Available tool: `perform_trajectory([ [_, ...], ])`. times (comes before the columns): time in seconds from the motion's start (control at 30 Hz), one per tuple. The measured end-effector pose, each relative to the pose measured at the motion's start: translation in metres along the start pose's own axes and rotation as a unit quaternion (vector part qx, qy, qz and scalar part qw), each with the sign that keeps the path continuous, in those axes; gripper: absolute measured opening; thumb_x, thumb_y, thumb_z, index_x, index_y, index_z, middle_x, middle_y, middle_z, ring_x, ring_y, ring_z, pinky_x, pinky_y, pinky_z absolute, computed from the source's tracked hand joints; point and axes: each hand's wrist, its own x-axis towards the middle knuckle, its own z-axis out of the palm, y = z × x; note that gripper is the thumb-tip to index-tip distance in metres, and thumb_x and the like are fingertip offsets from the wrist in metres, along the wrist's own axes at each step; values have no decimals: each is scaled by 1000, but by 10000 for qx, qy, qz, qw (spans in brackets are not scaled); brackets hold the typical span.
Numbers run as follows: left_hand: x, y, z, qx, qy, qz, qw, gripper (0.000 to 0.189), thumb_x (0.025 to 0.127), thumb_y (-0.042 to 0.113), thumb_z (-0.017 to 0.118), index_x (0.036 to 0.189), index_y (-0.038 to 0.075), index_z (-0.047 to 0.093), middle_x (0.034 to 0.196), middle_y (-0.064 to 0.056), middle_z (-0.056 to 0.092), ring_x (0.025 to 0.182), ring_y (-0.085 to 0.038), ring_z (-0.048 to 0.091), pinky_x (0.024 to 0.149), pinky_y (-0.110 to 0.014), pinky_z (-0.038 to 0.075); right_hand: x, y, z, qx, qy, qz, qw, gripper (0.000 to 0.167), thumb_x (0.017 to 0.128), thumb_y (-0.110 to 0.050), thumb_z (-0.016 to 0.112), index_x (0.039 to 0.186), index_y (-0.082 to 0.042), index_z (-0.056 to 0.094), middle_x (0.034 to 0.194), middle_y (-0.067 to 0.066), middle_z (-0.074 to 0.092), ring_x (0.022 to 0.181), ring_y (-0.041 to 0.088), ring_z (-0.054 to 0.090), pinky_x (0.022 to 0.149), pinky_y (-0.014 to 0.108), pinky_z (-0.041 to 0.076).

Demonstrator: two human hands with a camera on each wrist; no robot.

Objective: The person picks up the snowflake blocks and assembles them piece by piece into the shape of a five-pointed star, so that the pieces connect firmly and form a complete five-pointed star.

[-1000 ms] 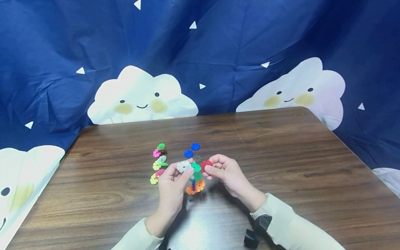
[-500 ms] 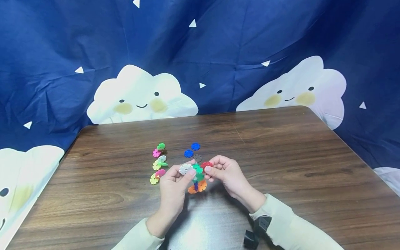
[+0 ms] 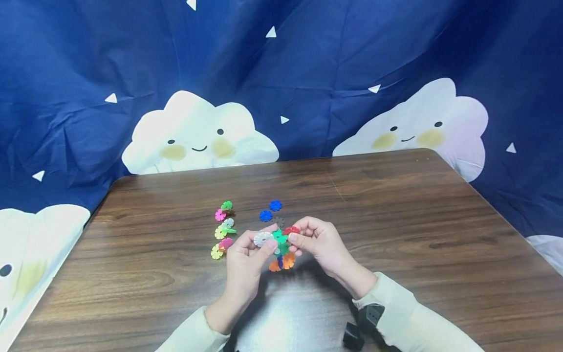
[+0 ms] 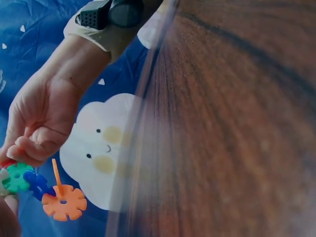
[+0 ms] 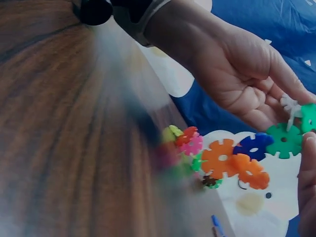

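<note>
Over the middle of the table my left hand (image 3: 245, 266) pinches a linked chain of notched plastic discs between thumb and fingers, at the white disc (image 3: 263, 239) and beside the green disc (image 3: 279, 237). Below hang another green disc (image 5: 284, 140), a blue disc (image 5: 254, 146) and orange discs (image 5: 220, 158). My right hand (image 3: 323, 248) pinches a red disc (image 3: 291, 230) right at the green one's edge, seen tilted nearly flat. In the left wrist view the red disc is mostly hidden behind fingers.
Two loose blue discs (image 3: 266, 215) and a brown disc (image 3: 279, 222) lie just beyond the hands. On the left stand joined clusters of pink (image 3: 220, 215), green and yellow discs (image 3: 217, 252). Behind the wooden table (image 3: 396, 205) hangs a blue curtain (image 3: 308, 58) with clouds.
The linked discs have shifted slightly right in my left hand. The red disc has tilted flatter and come closer against the green disc.
</note>
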Motion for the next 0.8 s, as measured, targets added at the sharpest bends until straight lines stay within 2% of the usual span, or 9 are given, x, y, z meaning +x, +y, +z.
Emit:
perform_trajectory([
  [0.13,0,2,0,16,-10,-130,9999,16,79,-9,63,92,0,63,105,-3,69,94,-13,66,81,-26,54,1,-5,0,-211,60,46,9997,16,83,2,64,89,13,54,66,-5,63,59,5,60,54,18,53],
  [0.3,0,3,-1,129,-162,-139,9997,30,80,-8,62,109,-15,56,109,-9,67,89,-10,65,76,-25,56,0,-7,-1,-409,94,161,9990,15,82,3,64,90,12,55,65,-5,63,58,6,59,54,19,53],
  [0.43,2,4,-1,323,-194,-60,9993,30,81,-7,63,108,-16,56,106,-4,68,97,-11,62,76,-21,55,-1,-7,-1,-469,58,239,9986,19,82,3,64,93,15,54,66,-5,64,59,6,60,55,21,54],
  [0.57,4,5,0,450,-153,-57,9989,29,80,-7,63,107,-15,58,104,-1,68,106,-12,58,81,-21,53,-1,-6,-1,-486,1,266,9985,20,82,3,64,94,15,54,67,-5,64,60,7,61,57,21,55],
  [0.7,4,5,0,667,-78,-165,9976,25,80,-5,65,103,-13,61,102,0,69,106,-13,59,81,-21,53,-1,-5,0,-560,-43,149,9983,19,81,4,64,92,16,54,66,-5,63,60,6,60,56,20,54],
  [0.8,3,4,0,821,-51,-191,9964,21,79,-4,66,99,-12,64,101,-4,70,104,-15,60,83,-22,52,-1,-4,1,-603,-104,21,9981,18,81,4,64,90,16,54,66,-5,62,60,5,60,56,19,54],
])
